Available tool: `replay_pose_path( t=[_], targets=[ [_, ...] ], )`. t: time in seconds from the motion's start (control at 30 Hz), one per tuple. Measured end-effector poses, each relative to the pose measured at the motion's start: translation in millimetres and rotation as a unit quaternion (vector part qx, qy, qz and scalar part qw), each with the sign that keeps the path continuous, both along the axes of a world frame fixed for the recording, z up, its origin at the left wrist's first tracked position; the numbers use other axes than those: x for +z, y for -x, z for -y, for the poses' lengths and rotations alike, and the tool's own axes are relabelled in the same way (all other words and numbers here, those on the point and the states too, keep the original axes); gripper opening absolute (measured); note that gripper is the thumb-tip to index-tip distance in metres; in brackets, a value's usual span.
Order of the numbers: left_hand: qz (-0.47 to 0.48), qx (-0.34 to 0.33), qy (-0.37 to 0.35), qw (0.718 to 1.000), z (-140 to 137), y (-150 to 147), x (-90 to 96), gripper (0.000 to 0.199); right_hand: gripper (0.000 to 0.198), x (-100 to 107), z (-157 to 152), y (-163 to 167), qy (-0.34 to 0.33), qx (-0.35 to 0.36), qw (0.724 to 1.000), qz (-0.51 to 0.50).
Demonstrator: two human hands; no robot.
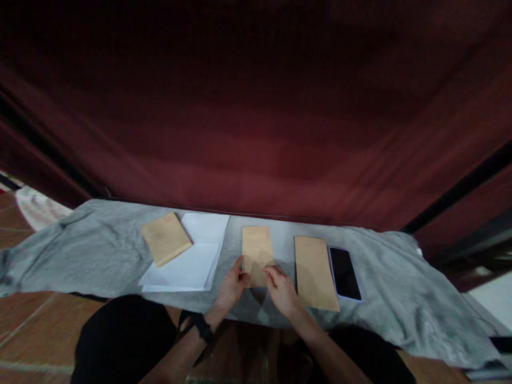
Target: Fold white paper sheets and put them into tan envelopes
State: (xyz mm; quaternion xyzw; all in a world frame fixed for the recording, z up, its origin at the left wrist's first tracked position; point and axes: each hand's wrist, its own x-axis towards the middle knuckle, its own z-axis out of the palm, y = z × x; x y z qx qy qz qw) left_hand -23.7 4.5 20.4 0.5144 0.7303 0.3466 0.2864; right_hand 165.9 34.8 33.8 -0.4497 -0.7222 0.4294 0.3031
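A brown paper envelope with small red print at its upper right lies upright in front of me on the grey cloth. My left hand grips its lower left edge between thumb and fingers. At the lower right side of the same envelope, my right hand is closed, its fingertips pinched on the paper. Whatever lies under those fingertips is hidden. Right of that hand rests a stack of brown envelopes. To the left, another brown envelope lies tilted on top of white paper sheets.
A phone with a dark screen and pale purple case lies beside the right envelope stack. The grey cloth covers a narrow bench, with a dark red panel rising along its far edge. My knees are below the near edge.
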Motion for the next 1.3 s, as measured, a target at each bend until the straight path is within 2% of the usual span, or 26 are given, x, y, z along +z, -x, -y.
replay_pose_path(
  t=[0.07,0.13,0.23,0.3,0.37,0.5,0.7,0.8,0.9,0.97,1.07,1.17,1.3],
  targets=[
    [-0.115,-0.014,-0.02,0.993,0.2,0.9,-0.5,0.046,0.039,-12.9,7.6,3.9,-0.141,0.006,0.985,0.1],
    [-0.206,-0.035,-0.056,0.976,-5.9,-2.0,-0.3,0.042,0.047,-27.6,15.0,6.9,-0.255,0.014,0.947,0.195],
    [-0.282,-0.124,-0.09,0.947,-28.1,-11.8,-1.9,0.046,0.051,-46.9,20.4,10.1,-0.317,0.005,0.919,0.233],
    [-0.321,-0.2,-0.076,0.923,-48.7,-18.7,-5.3,0.051,0.048,-54.4,20.1,11.5,-0.33,-0.012,0.915,0.23],
    [-0.348,-0.231,-0.053,0.907,-70.4,-23.2,-9.6,0.054,0.048,-55.9,18.8,12.1,-0.335,-0.019,0.914,0.227],
    [-0.362,-0.236,-0.041,0.901,-109.4,-22.9,-16.3,0.056,0.057,-44.5,21.1,11.6,-0.305,0.018,0.925,0.225],
    [-0.351,-0.232,-0.052,0.906,-148.4,-15.7,-16.6,0.059,0.067,-23.9,36.5,11.3,-0.201,0.102,0.966,0.128],
    [-0.343,-0.239,-0.046,0.907,-158.3,-13.9,-16.2,0.06,0.064,-16.4,36.4,10.0,-0.164,0.126,0.974,0.097],
    [-0.342,-0.246,-0.05,0.905,-159.5,-12.5,-16.5,0.059,0.048,-10.3,27.3,8.1,-0.128,0.142,0.98,0.05],
    [-0.344,-0.259,-0.056,0.901,-154.9,-11.4,-17.0,0.058,0.036,-9.5,19.0,7.1,-0.094,0.118,0.989,-0.002],
    [-0.345,-0.295,-0.076,0.888,-140.7,-9.3,-17.6,0.057,0.032,-14.1,8.0,6.3,-0.04,0.004,0.997,-0.064],
    [-0.34,-0.324,-0.089,0.878,-121.3,-8.4,-17.1,0.056,0.024,-20.2,0.1,6.1,-0.016,-0.097,0.991,-0.093],
    [-0.318,-0.35,-0.095,0.876,-92.7,-10.9,-13.4,0.054,0.025,-21.0,-7.3,6.8,0.055,-0.155,0.974,-0.154]
  ],
)
